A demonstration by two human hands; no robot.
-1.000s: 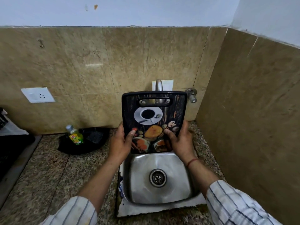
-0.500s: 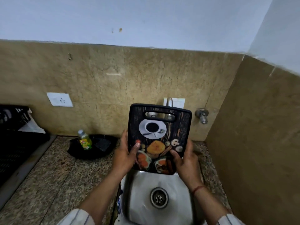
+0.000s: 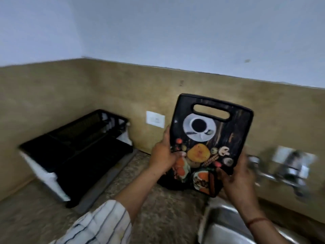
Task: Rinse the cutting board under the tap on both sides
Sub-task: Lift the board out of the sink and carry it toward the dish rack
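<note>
In the head view, gripping the cutting board [image 3: 209,138] by its lower side edges with left hand [image 3: 161,157] and right hand [image 3: 237,180], upright above the table [image 3: 158,217], left of the tap [image 3: 290,173] and sink [image 3: 219,226], no running water visible, so rinse either finished or unstarted, cannot tell which.

The speckled granite counter [image 3: 158,217] carries a black dish rack [image 3: 79,147] at nine o'clock, standing on a grey tray [image 3: 98,196]. A steel sink [image 3: 219,231] is set into it at five o'clock.
</note>
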